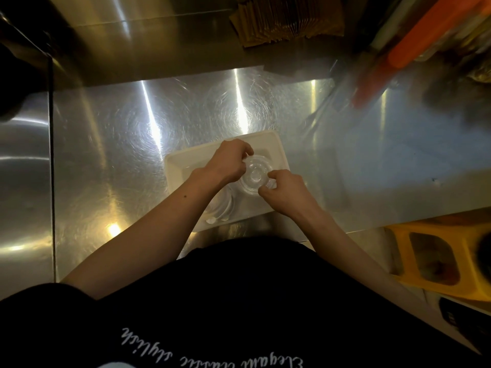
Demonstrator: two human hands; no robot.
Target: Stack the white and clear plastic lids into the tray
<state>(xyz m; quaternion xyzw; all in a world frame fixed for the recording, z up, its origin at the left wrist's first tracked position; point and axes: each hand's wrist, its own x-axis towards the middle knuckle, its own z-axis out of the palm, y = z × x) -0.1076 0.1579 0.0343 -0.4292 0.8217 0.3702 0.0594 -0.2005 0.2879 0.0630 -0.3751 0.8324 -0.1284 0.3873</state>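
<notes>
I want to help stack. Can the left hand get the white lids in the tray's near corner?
Probably yes, once it lets go: the left hand is busy holding the clear lid, but the white lids lie uncovered just beneath its wrist.

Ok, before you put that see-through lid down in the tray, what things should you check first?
1. Both hands on the clear lid: ok, left hand and right hand pinch opposite edges.
2. Lid is over the tray: ok.
3. White lids already in the tray: ok, at its near end.
4. Clear lid lined up with a stack: cannot tell.
5. Only one lid held: cannot tell, it is see-through.
</notes>
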